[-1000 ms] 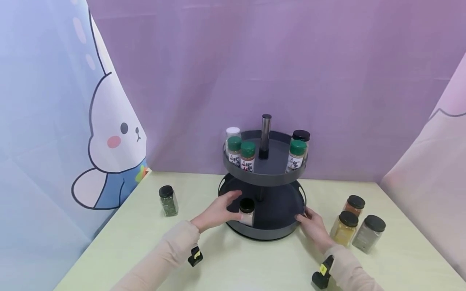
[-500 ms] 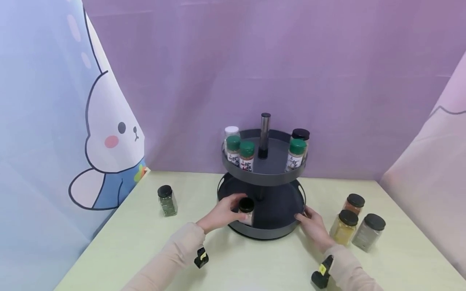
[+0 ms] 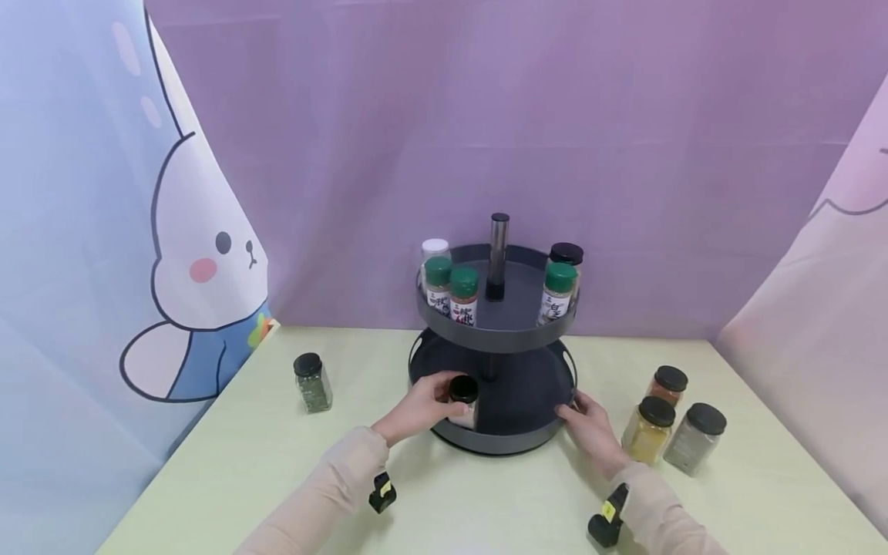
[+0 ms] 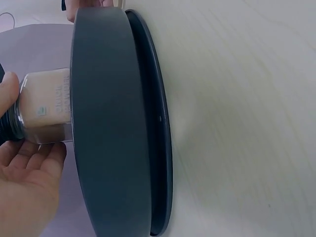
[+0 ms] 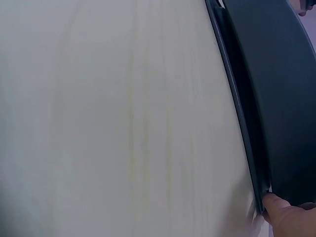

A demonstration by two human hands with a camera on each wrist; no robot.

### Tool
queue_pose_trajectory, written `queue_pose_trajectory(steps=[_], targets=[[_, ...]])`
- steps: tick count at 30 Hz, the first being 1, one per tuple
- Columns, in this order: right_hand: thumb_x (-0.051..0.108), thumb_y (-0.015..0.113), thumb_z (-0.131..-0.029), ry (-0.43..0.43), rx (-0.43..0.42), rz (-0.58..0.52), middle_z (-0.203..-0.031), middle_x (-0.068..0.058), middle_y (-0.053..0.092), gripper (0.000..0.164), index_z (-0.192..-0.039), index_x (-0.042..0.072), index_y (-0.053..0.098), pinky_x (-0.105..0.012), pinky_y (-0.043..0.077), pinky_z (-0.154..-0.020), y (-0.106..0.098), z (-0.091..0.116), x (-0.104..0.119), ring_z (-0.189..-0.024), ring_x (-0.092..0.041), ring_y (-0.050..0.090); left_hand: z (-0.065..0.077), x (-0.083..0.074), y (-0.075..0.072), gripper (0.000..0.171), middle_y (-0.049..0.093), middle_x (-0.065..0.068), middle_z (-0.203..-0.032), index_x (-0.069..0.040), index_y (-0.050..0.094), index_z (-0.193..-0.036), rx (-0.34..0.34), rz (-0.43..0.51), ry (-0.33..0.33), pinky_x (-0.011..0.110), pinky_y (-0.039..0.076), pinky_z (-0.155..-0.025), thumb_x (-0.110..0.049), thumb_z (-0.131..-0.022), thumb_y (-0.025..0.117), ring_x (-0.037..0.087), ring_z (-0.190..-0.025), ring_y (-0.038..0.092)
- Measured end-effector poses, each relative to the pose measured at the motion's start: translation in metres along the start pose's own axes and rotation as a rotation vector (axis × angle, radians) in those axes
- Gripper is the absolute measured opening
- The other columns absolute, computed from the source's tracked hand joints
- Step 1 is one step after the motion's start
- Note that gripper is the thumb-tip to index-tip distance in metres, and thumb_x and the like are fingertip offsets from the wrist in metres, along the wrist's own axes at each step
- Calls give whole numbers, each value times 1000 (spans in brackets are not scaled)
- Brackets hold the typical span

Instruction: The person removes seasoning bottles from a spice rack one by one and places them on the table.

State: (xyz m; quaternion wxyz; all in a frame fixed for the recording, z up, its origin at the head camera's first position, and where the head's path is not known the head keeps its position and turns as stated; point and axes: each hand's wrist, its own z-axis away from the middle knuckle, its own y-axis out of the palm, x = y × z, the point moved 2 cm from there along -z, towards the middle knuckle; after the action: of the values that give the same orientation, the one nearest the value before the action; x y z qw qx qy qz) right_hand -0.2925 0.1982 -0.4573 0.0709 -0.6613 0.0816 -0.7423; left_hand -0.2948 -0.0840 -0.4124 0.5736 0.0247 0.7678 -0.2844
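Observation:
My left hand (image 3: 416, 410) has its thumb and fingers around a black-lidded spice jar (image 3: 468, 420) near the front left of the lower tier. In the left wrist view the pale powder jar (image 4: 47, 98) stands behind the tier's rim (image 4: 111, 123), thumb by the lid, fingers (image 4: 37, 160) along the opposite side. My right hand (image 3: 593, 435) holds the lower tier (image 3: 509, 443) of the dark two-tier spice rack at its right side. In the right wrist view the thumb (image 5: 279, 205) presses low on the rim; the other fingers are mostly hidden.
Green-capped shakers (image 3: 463, 297), a white-capped jar (image 3: 435, 248) and a black-capped one (image 3: 566, 253) stand on the upper tier. A jar of green herbs (image 3: 314, 389) is on the table's left. Three black-lidded jars (image 3: 648, 439) group at right. A curtain (image 3: 590, 154) hangs behind.
My left hand has moved right and its fingers have drawn in around the jar. The right hand keeps its place on the tier. The head view has shifted slightly.

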Motion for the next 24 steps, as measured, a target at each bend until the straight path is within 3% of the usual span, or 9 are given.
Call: queue_pose_trajectory(steps=[6, 14, 24], targets=[[7, 48, -91, -2, 0, -11, -150, -32, 10, 66, -142, -12, 10, -49, 25, -111, 0, -1, 0, -135, -39, 15, 0, -2, 1, 41, 62, 13, -115, -5, 55, -123, -7, -8, 17, 38, 52, -80, -10, -83, 67, 17, -90, 57], [7, 48, -92, 2, -4, -12, -150, -32, 10, 66, -142, -12, 10, -49, 24, -111, -2, -1, -1, -135, -39, 17, 9, -30, 3, 39, 62, 19, -114, 3, 55, -121, -21, -12, 38, 39, 53, -79, -2, -84, 64, 20, -88, 57], [8, 48, -91, -16, -2, 25, -149, -33, 13, 64, -141, -14, 14, -51, 23, -112, -1, -1, 0, -135, -40, 15, 11, -33, 5, 38, 63, 20, -113, 1, 56, -120, -69, -29, 50, 43, 54, -79, -5, -83, 65, 24, -90, 59]])
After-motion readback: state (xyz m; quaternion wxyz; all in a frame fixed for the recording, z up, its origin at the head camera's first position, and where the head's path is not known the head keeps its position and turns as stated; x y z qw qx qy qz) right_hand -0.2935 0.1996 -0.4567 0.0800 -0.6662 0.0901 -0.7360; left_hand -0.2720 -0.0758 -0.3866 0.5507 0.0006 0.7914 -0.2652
